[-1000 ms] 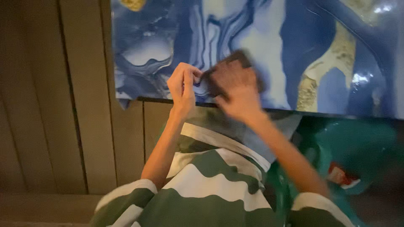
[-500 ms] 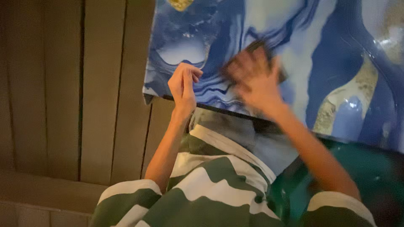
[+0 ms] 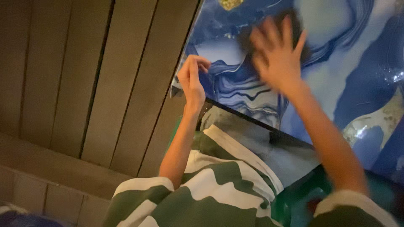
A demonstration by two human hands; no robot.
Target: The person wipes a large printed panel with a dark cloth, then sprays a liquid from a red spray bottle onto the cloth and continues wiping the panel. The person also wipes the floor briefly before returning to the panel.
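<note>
Now, against half a second ago: our right hand (image 3: 275, 52) has travelled farther up the blue marbled tabletop (image 3: 357, 71), fingers spread wide and blurred. The dark cloth (image 3: 248, 40) beneath it is mostly hidden; whether we grip it or merely press, we cannot tell. Our left hand (image 3: 191, 77) stays at the tabletop's near corner, fingers curled narrow, holding nothing visible. Wooden planking (image 3: 84, 75) lies left of the tabletop; our green-and-white striped shirt (image 3: 210, 185) below it.
</note>
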